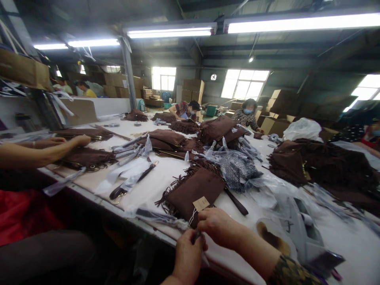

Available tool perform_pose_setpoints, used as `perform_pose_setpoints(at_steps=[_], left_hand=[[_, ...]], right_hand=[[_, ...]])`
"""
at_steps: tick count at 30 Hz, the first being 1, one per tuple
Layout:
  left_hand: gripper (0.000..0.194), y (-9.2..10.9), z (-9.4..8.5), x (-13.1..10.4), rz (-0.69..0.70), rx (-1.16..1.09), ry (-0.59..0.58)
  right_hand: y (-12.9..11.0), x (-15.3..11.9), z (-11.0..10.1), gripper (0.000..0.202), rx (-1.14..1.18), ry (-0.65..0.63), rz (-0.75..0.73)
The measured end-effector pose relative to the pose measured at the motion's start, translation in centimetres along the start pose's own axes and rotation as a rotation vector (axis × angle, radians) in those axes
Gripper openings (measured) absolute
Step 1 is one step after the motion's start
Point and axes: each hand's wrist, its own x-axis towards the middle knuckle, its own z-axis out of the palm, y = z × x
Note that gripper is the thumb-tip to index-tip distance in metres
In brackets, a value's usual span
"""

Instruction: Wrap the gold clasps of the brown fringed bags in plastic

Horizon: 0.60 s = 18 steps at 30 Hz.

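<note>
Both hands work at the near edge of the white table, just below a brown fringed suede bag that lies flat with its fringe spread toward the far side. The left hand has its fingers closed around a small dark piece, probably the bag's zipper pull or the end of the tag string; which one is too small to tell. The right hand sits just beside it, fingers curled together and pinching at the same spot. A tan paper hang tag rests on the bag's near corner, its white string running down toward the hands.

To do this fastening well, it seems best to keep the string taut and short, so the tag stays face up on the bag, and to hold the bag still on the table rather than lifting it.

Left of the bag lie a dark strap and grey wrapping strips. A co-worker's arm reaches over another brown bag farther left.
</note>
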Motion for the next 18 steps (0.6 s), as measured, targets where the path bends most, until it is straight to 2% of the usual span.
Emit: perform_pose_setpoints(at_steps=[2, 4, 7, 9, 12, 18], left_hand=[[0.013, 0.0, 0.2, -0.1, 0.002, -0.015, 0.008], [0.016, 0.2, 0.3, -0.1, -0.069, -0.074, -0.022], [0.031, 0.7, 0.0, -0.1, -0.247, -0.217, -0.145], [0.042, 1.1, -0.4, -0.1, -0.307, -0.301, -0.242], [0.052, 1.5, -1.0, 0.0, -0.313, -0.331, -0.328], [0.058, 1.4, -1.0, 0.1, -0.257, -0.237, -0.347]], right_hand=[[0.0, 0.0, 0.1, 0.006, -0.007, -0.008, -0.008], [0.0, 0.0, 0.4, 0.005, -0.02, 0.006, -0.025], [0.0, -0.2, 1.1, 0.005, -0.049, 0.066, -0.04], [0.0, -0.3, 1.6, 0.007, -0.051, 0.128, -0.037], [0.0, -0.7, 2.3, 0.01, -0.053, 0.234, -0.041], [-0.1, -1.8, 4.4, 0.013, -0.067, 0.415, -0.048]])
